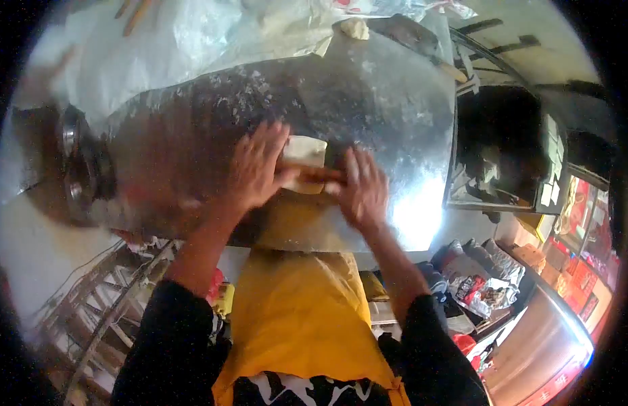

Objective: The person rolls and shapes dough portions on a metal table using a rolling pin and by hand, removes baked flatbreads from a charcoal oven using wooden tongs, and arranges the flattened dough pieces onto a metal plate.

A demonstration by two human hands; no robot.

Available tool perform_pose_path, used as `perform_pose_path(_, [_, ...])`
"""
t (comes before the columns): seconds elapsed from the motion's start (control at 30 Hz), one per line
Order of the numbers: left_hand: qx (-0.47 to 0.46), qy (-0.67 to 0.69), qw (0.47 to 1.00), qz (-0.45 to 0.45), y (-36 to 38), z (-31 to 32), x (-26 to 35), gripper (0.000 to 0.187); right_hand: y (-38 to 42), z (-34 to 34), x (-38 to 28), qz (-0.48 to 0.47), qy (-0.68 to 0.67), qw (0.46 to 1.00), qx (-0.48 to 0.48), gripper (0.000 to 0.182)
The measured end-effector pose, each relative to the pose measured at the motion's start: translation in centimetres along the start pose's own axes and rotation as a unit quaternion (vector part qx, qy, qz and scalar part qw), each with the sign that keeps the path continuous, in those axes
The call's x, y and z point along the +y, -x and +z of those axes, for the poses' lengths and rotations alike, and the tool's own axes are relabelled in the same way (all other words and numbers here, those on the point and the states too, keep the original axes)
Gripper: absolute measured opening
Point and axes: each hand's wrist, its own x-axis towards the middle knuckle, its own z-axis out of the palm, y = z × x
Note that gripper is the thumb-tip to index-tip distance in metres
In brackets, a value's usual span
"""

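A short wooden rolling pin lies across a flat, pale piece of dough on the dark metal worktop. At its left end, my left hand holds the pin under the palm and thumb, fingers stretched forward beside the dough. My right hand has the other end under it, its fingers slightly bent and blurred. Dough shows both in front of and behind the pin. The pin's ends are hidden beneath my hands.
A small lump of dough sits at the back near a dark flat blade-like tool. Clear plastic sheeting covers the far left. Dark cabinet stands at the right; a metal rack is below left.
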Motion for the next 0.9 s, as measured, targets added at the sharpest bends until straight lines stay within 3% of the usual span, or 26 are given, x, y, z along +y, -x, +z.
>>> perform_pose_path(0.1, [0.005,0.010,1.000,0.016,0.8,-0.3,0.7,0.082,2.7,1.3,-0.2,-0.006,-0.024,0.999,0.038,0.074])
perform_pose_path(0.23, [0.079,-0.003,0.996,0.041,-7.4,0.1,-1.3,0.074,-7.0,0.3,2.5,-0.025,0.029,0.999,0.001,0.072])
perform_pose_path(0.3, [0.096,0.027,0.994,0.043,-7.8,0.2,-1.4,0.073,-9.5,0.5,3.5,-0.065,0.051,0.994,0.068,0.068])
perform_pose_path(0.37, [-0.010,0.099,0.995,0.018,-8.5,-0.9,-1.1,0.057,-7.3,-0.4,2.8,-0.118,0.047,0.990,0.055,0.064])
perform_pose_path(0.4, [-0.001,0.094,0.995,0.021,-8.1,-1.2,-0.7,0.057,-5.5,-0.7,2.5,-0.168,0.043,0.984,0.034,0.059])
perform_pose_path(0.47, [-0.113,0.184,0.974,-0.064,-5.6,-0.2,-0.3,0.038,-1.1,1.6,3.3,-0.192,-0.028,0.980,0.047,0.047])
perform_pose_path(0.5, [-0.108,0.183,0.975,-0.062,-4.7,0.1,-0.6,0.038,0.8,1.1,3.0,-0.171,-0.046,0.984,0.004,0.052])
perform_pose_path(0.6, [-0.039,0.142,0.989,-0.024,-2.6,0.8,-0.6,0.023,5.5,-1.2,2.0,-0.138,-0.058,0.989,-0.004,0.053])
perform_pose_path(0.7, [-0.013,0.380,0.913,-0.149,-1.0,-0.3,2.2,0.020,8.9,-0.9,3.6,-0.111,-0.042,0.993,-0.002,0.050])
perform_pose_path(0.73, [-0.013,0.379,0.913,-0.148,-0.5,-1.3,4.1,0.020,9.6,-0.7,4.0,-0.111,-0.042,0.993,-0.001,0.050])
perform_pose_path(0.83, [0.141,0.120,0.982,0.015,-0.2,-3.0,8.4,0.023,10.6,-0.6,4.3,-0.101,-0.037,0.994,0.027,0.047])
perform_pose_path(0.9, [0.086,0.059,0.991,0.086,0.5,-0.2,8.7,0.030,10.5,-1.7,3.6,-0.076,-0.034,0.997,-0.005,0.046])
